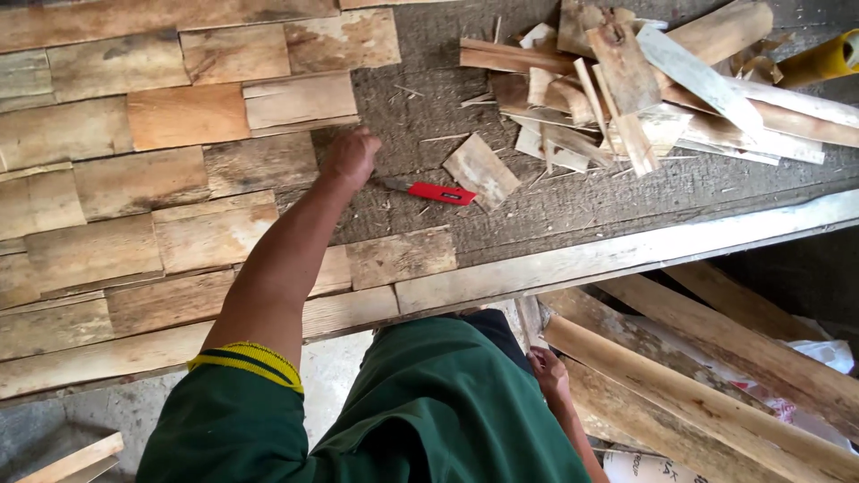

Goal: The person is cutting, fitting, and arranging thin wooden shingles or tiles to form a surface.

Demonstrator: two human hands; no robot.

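Note:
My left hand [350,156] is stretched out over a dark grey board [573,206] and closed in a fist. It rests against the right edge of a flat wooden piece [260,164] in a patchwork of wooden pieces [134,179] that covers the board's left part. A red utility knife [434,191] lies just right of that hand, next to a loose wood offcut [481,170]. My right hand [548,371] is low beside my green shirt, below the board's edge, gripping the end of a narrow wooden strip [531,320] among long planks [698,394].
A heap of wood scraps and slats [644,80] covers the board's far right. A yellow roll [823,59] lies at the top right corner. A pale wooden rail [626,255] borders the board's near edge. Grey floor [116,411] shows at the lower left.

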